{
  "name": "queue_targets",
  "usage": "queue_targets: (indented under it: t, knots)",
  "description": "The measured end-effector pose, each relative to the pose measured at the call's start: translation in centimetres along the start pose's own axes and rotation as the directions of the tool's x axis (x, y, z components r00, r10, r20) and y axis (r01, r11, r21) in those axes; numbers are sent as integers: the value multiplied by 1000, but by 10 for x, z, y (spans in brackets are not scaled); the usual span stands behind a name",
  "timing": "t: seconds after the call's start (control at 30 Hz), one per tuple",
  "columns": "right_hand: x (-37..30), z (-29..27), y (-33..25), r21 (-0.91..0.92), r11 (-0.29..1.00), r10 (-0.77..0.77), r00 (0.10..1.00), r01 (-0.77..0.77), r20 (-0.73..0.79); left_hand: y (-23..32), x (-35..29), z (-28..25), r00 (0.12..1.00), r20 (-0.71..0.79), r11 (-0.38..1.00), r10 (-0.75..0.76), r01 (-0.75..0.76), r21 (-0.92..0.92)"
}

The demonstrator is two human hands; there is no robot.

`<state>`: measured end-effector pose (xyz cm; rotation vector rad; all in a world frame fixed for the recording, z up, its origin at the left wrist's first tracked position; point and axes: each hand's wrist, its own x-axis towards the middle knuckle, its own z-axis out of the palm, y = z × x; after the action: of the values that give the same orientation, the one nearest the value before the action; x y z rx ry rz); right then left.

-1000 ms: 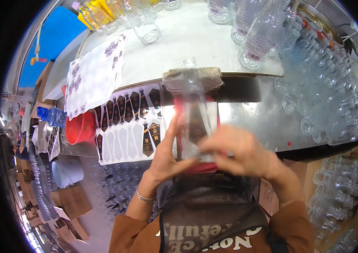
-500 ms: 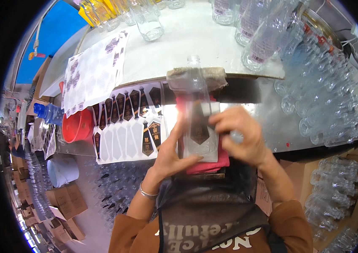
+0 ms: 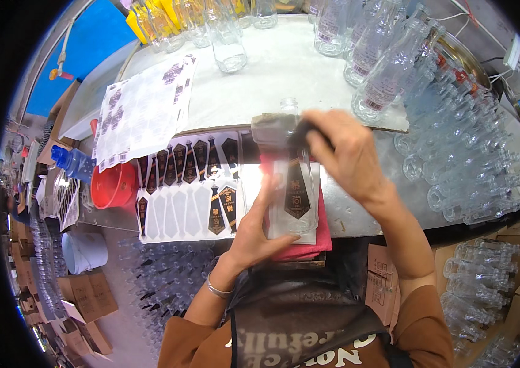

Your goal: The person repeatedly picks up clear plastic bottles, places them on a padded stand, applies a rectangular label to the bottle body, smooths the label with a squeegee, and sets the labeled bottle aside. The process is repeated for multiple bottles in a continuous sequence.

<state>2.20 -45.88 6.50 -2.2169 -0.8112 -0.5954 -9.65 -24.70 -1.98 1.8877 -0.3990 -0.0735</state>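
We see a clear glass bottle [image 3: 307, 211] lying over a pink cloth [image 3: 324, 228] on the desk [image 3: 364, 211], neck away from the person, across a fabric-covered rest [image 3: 266, 130]. A dark tie-shaped label [image 3: 298, 190] shows on it. Left hand [image 3: 257, 236]: grip grasping the bottle's lower left side, thumb by the base. Right hand [image 3: 352, 156]: bent fingers at the neck, blurred; we can't tell its grip. Label sheet [image 3: 183, 211] lies left.
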Motion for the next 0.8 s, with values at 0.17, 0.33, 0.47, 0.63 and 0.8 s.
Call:
queue_targets:
  t: [0.17,0.33,0.47,0.63,0.8]
  knots:
    - [11,4,-2,63,997,-46,990,38,135,3,1,-1,1000,0,999,18,-18,47]
    - [25,0,8,71,997,25,995,-32,99,2,1,-2,999,4,997,46,-46,66]
    - [18,0,25,-33,994,103,993,-105,-49,5,6,-7,998,-4,995,59,-58,76]
    - [-22,-11,20,556,682,534,843,-475,66,19,48,-20,963,-79,892,257,-205,404]
    - [-74,-3,14,689,340,633,698,-640,335,18,78,-23,947,-14,721,321,-235,652]
